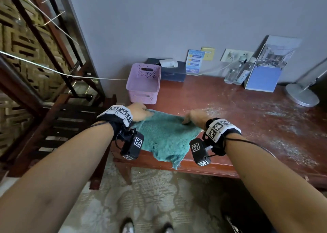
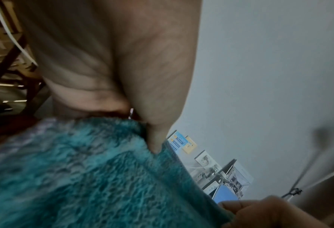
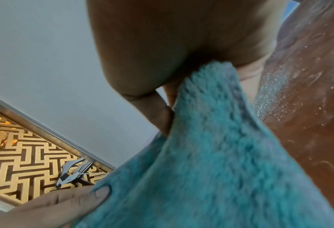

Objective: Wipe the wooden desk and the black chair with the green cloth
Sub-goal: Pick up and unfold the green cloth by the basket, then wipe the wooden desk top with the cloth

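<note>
Head view, going left to right: at nine o'clock stands a dark wooden rack [image 1: 58, 123] beside the desk [image 1: 247, 112]. A pink basket [image 1: 143, 84] sits on the desk's far left corner, at about eleven o'clock from the cloth [image 1: 164, 137]. Just behind the basket is a dark tissue box [image 1: 174, 71], then a small blue card [image 1: 194, 62] leaning at the wall.

The left hand [image 1: 139, 111] pinches the cloth's far left corner; the left wrist view shows the thumb [image 2: 158, 138] pressed onto the fuzzy edge with the fingers curled beneath. The cloth lies spread on the desk near its front left corner, its near edge hanging over the front at six o'clock. The right hand [image 1: 195, 116] grips the far right corner, and the right wrist view shows the fabric [image 3: 211, 138] bunched between thumb and fingers.

Toward one o'clock stand two clear bottles [image 1: 238, 73] and a blue folder [image 1: 265, 70] against the wall. Pale dust streaks the desk at three o'clock. A round metal lamp base [image 1: 300, 96] rests at two o'clock.
</note>
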The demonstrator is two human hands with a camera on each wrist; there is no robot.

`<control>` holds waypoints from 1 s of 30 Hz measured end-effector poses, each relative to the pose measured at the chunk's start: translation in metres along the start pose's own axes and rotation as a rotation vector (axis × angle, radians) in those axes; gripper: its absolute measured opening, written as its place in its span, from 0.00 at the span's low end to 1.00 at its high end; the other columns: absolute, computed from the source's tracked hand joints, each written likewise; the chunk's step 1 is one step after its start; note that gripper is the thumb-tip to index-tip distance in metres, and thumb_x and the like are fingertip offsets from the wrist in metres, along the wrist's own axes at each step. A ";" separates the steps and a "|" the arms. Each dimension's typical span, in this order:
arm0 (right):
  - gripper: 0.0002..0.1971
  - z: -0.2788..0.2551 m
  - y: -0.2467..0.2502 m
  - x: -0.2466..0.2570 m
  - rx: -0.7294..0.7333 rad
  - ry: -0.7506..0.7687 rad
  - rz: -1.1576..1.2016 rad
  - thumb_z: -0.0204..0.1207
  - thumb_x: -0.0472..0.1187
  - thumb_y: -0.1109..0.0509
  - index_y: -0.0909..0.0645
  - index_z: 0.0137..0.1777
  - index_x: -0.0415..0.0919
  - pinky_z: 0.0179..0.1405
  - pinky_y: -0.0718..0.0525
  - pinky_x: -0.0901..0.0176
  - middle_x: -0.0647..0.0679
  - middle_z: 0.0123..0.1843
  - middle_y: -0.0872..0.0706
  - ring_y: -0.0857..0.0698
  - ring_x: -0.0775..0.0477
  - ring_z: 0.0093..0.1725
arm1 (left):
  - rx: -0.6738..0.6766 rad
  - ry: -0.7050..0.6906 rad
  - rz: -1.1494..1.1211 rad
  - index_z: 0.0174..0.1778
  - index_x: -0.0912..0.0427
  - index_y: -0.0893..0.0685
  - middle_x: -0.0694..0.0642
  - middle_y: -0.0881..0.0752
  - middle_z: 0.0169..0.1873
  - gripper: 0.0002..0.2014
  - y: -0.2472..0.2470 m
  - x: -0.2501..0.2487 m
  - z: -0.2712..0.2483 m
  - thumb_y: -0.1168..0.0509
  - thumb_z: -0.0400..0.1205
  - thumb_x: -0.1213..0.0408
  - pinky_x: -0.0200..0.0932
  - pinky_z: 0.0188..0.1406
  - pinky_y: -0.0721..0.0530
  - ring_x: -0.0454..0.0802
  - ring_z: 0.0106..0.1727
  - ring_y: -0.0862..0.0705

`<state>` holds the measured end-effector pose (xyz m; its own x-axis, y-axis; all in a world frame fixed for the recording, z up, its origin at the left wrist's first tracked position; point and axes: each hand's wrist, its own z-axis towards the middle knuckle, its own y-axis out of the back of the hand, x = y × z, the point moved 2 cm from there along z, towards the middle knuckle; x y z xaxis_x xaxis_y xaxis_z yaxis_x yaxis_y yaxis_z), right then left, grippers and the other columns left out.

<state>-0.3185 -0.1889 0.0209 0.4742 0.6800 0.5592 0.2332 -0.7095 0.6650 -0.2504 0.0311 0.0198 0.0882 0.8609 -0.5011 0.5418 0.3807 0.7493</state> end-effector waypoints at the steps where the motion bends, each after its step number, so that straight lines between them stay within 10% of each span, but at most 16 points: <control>1: 0.13 0.008 -0.001 -0.004 -0.056 -0.008 0.032 0.82 0.39 0.33 0.14 0.57 0.29 0.50 0.21 0.59 0.38 0.56 0.15 0.16 0.39 0.54 | -0.021 0.007 -0.051 0.31 0.59 0.23 0.57 0.23 0.25 0.19 -0.004 0.002 0.006 0.32 0.80 0.49 0.43 0.32 0.30 0.53 0.28 0.25; 4: 0.23 0.035 -0.011 -0.023 -0.201 -0.080 0.148 0.79 0.47 0.29 0.20 0.68 0.32 0.51 0.22 0.58 0.40 0.58 0.15 0.17 0.40 0.55 | -0.111 0.009 -0.242 0.46 0.55 0.17 0.57 0.12 0.43 0.12 -0.015 0.011 0.028 0.24 0.74 0.55 0.46 0.48 0.16 0.53 0.43 0.15; 8: 0.50 0.060 -0.044 -0.052 -0.317 -0.204 0.102 0.69 0.65 0.25 0.43 0.85 0.45 0.77 0.31 0.37 0.41 0.84 0.37 0.35 0.33 0.80 | -0.246 0.130 -0.277 0.66 0.58 0.21 0.58 0.18 0.63 0.23 -0.030 0.040 0.044 0.26 0.76 0.57 0.46 0.64 0.22 0.57 0.64 0.19; 15: 0.32 0.081 -0.125 -0.059 -0.290 0.079 -0.148 0.85 0.55 0.43 0.46 0.86 0.50 0.86 0.55 0.48 0.52 0.88 0.51 0.55 0.49 0.86 | -0.309 0.234 -0.111 0.71 0.59 0.23 0.60 0.22 0.70 0.21 -0.080 0.107 0.063 0.35 0.83 0.57 0.49 0.68 0.26 0.59 0.71 0.24; 19: 0.23 0.084 -0.152 -0.051 -0.320 0.281 -0.188 0.84 0.47 0.39 0.28 0.78 0.45 0.81 0.41 0.48 0.48 0.81 0.31 0.36 0.44 0.80 | -0.387 0.246 -0.041 0.71 0.56 0.23 0.55 0.27 0.75 0.21 -0.100 0.126 0.070 0.36 0.83 0.56 0.56 0.72 0.28 0.56 0.77 0.32; 24: 0.10 0.084 -0.160 -0.041 -0.405 0.400 -0.272 0.75 0.39 0.35 0.17 0.52 0.40 0.48 0.19 0.47 0.42 0.50 0.19 0.20 0.38 0.49 | -0.445 0.167 0.051 0.72 0.53 0.23 0.57 0.34 0.80 0.21 -0.105 0.124 0.079 0.37 0.82 0.55 0.55 0.77 0.37 0.56 0.82 0.41; 30: 0.17 0.093 -0.141 -0.031 -0.342 0.175 -0.357 0.79 0.41 0.39 0.19 0.66 0.43 0.50 0.19 0.49 0.43 0.64 0.21 0.19 0.36 0.59 | -0.400 -0.211 0.056 0.61 0.52 0.15 0.55 0.27 0.75 0.15 -0.108 0.095 0.088 0.32 0.79 0.58 0.55 0.75 0.33 0.55 0.81 0.37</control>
<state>-0.2874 -0.1270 -0.1363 0.2599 0.9098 0.3235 0.0501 -0.3473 0.9364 -0.2270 0.0422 -0.1465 0.2992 0.8117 -0.5017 0.1699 0.4720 0.8651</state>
